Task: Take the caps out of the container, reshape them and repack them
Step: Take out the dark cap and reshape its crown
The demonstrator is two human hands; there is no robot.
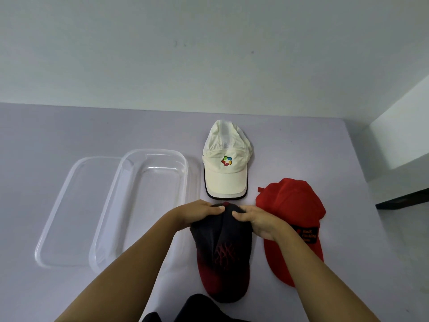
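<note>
Black-red cap (222,252) crown pinched between left hand (197,212), right hand (257,220).

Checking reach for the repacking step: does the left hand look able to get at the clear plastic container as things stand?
Probably yes, once it lets go. The left hand is gripping the black and red cap; the clear plastic container lies open and empty just to its left, nothing between.

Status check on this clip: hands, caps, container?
Both hands, left hand and right hand, gripping black-and-red cap crown. White cap, red cap out on table. Clear container empty, nothing blocking.
</note>
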